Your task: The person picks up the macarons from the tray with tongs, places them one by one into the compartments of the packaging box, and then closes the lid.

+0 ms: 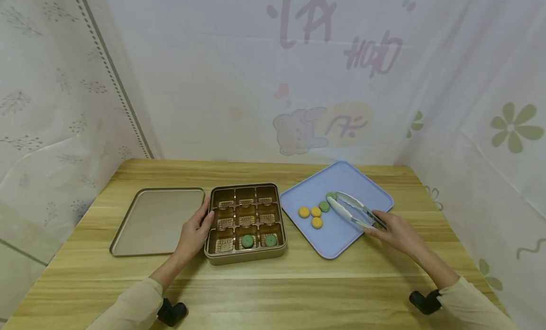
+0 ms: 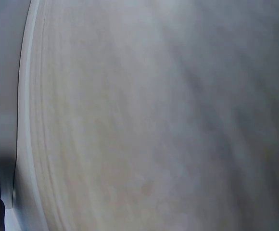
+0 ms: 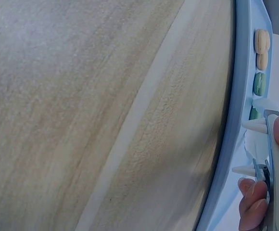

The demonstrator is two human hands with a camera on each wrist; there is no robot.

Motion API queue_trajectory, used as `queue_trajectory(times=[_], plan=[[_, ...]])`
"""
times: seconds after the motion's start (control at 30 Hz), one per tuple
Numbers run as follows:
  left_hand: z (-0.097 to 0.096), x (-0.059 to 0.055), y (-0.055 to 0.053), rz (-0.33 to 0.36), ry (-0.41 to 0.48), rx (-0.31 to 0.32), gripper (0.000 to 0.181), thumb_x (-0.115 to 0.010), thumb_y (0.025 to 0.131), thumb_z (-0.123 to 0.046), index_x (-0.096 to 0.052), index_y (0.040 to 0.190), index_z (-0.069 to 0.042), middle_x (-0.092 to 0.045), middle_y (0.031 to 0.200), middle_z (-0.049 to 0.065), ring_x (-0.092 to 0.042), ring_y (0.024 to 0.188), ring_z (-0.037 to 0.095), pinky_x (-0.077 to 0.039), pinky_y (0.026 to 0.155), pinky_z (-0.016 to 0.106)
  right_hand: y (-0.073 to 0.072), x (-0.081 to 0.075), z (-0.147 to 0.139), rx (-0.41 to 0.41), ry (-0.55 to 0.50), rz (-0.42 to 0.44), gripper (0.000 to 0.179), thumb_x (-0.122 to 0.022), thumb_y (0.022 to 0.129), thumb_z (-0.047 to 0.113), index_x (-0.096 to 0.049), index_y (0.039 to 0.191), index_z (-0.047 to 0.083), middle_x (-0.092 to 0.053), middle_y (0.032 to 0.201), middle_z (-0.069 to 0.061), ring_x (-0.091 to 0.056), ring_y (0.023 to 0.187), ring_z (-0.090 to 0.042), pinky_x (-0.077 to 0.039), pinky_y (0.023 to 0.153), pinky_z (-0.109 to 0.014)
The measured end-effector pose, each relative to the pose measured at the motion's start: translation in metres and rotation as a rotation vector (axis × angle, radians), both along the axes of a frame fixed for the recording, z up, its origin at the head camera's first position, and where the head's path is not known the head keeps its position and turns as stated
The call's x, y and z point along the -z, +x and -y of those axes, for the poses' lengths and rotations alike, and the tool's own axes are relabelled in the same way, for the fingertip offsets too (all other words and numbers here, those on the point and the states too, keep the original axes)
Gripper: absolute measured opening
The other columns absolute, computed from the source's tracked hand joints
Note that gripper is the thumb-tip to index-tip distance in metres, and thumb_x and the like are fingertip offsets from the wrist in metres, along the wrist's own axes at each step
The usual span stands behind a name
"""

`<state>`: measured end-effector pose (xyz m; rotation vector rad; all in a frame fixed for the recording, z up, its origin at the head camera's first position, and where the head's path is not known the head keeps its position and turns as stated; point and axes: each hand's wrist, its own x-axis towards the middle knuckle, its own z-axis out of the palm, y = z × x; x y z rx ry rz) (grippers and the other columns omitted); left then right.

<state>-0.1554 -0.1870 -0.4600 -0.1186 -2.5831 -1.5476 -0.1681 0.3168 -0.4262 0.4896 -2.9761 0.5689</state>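
My left hand (image 1: 195, 230) rests along the left side of a tin box (image 1: 245, 260), its thumb at the rim. A brown divider insert lines the box; green macarons (image 1: 247, 241) sit in the front row's middle and right compartments. My right hand (image 1: 396, 231) holds metal tongs (image 1: 350, 218) by the handle over the blue tray (image 1: 328, 244). The spread tong tips are on either side of the farthest green macaron (image 1: 331, 196). Another green macaron (image 1: 324, 206) lies close by, with three yellow macarons (image 1: 316, 223) to its left. The right wrist view shows fingers around the tongs (image 3: 274, 163).
A flat beige-gold lid (image 1: 158, 221) lies on the wooden table (image 1: 298, 292) left of the box. The blue tray sits turned at an angle, one corner close to the box. Printed curtains (image 1: 213, 83) hang behind and at both sides of the table.
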Motion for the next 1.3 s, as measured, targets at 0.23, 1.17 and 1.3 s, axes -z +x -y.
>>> queue_trajectory(times=[0.23,1.17,1.3], plan=[[0.000,-0.001,0.001,-0.007,-0.003,0.001,0.052,-0.042,0.102,-0.021,-0.026,0.147,0.000,-0.026,0.152,0.016,-0.026,0.139,0.036,-0.026,0.112,0.046,-0.002,0.001,0.000,0.001,0.010,0.000,0.057,-0.075,0.080,0.027,-0.058,0.120,-0.010,-0.067,0.100,-0.024,-0.050,0.067,-0.016,-0.039,0.053,-0.025],[0.000,0.000,0.000,-0.001,-0.010,-0.004,0.052,-0.041,0.102,-0.021,-0.026,0.147,0.000,-0.026,0.152,0.017,-0.026,0.138,0.036,-0.026,0.112,0.048,0.016,-0.012,-0.001,0.029,-0.048,-0.020,0.060,-0.074,0.081,0.027,-0.055,0.124,-0.010,-0.066,0.100,-0.025,-0.058,0.073,-0.022,-0.045,0.056,-0.030],[0.000,0.000,-0.001,0.002,-0.007,0.002,0.052,-0.042,0.102,-0.019,-0.024,0.147,0.000,-0.025,0.152,0.018,-0.025,0.139,0.037,-0.026,0.112,0.048,0.019,-0.019,0.014,-0.011,-0.044,-0.067,0.058,-0.075,0.080,0.027,-0.058,0.123,-0.006,-0.067,0.101,-0.020,-0.055,0.070,-0.018,-0.045,0.056,-0.029]])
